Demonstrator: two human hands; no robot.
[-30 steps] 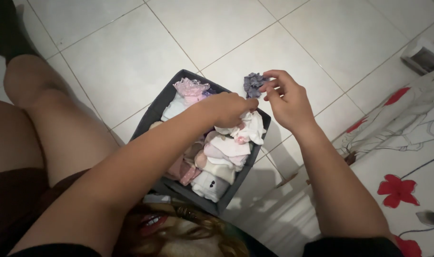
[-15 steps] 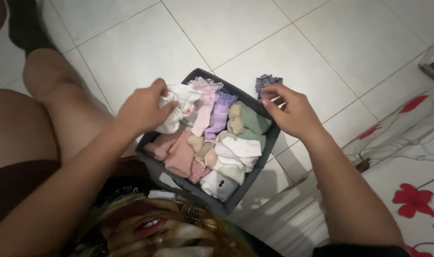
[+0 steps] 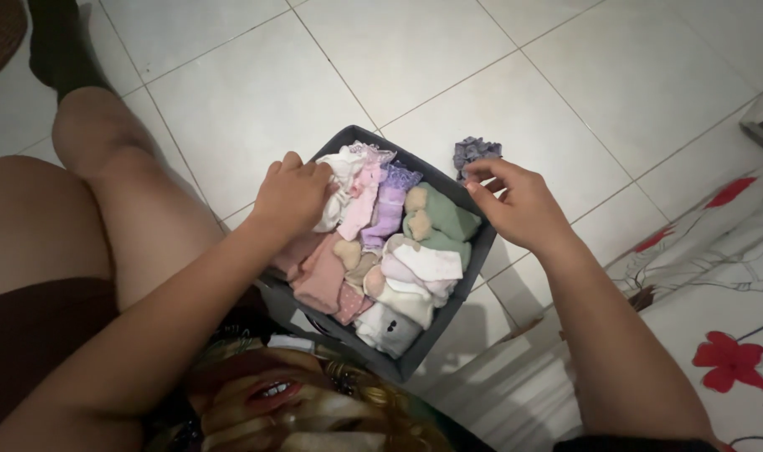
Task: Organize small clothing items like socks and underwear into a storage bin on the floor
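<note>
While the dark fabric bin (image 3: 448,293) rests against the person's lap with its long axis running from the lap toward the far tiles, both forearms reach forward over it. Rolled socks in pink, lilac, green and white fill it in rows. At the bin's far left corner the left hand (image 3: 293,197) is curled palm down, its fingers closed on a white sock bundle (image 3: 338,180) and pressing it into the corner. Half a second ago that hand held the bundle higher and further left, above the rim; now it has dropped inside. Past the far right rim, the right hand (image 3: 519,201) pinches a small grey-purple ruffled sock (image 3: 475,154) between thumb and fingertips, held over the white floor tiles (image 3: 498,75) just outside the bin, much as before.
</note>
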